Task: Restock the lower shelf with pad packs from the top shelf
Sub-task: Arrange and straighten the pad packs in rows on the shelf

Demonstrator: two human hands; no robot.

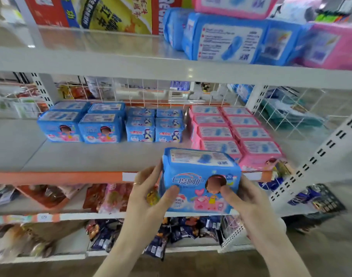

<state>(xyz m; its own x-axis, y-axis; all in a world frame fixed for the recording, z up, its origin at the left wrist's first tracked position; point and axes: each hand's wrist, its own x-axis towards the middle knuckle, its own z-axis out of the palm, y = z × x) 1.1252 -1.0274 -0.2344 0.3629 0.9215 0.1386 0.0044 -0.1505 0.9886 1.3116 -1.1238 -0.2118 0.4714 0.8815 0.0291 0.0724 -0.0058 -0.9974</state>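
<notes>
I hold a blue pad pack upright in front of the lower shelf's orange front edge. My left hand grips its left side, thumb on the front. My right hand grips its right side, thumb on the front too. On the lower shelf stand blue pad packs, smaller blue packs and rows of pink packs. The top shelf carries large blue packs and pink packs at the right.
Bare shelf board lies in front of the blue packs, left of the pink rows. A white wire grid backs the lower shelf. Slotted uprights stand at the right. Snack bags fill the shelves below. Cartons sit on the top shelf at left.
</notes>
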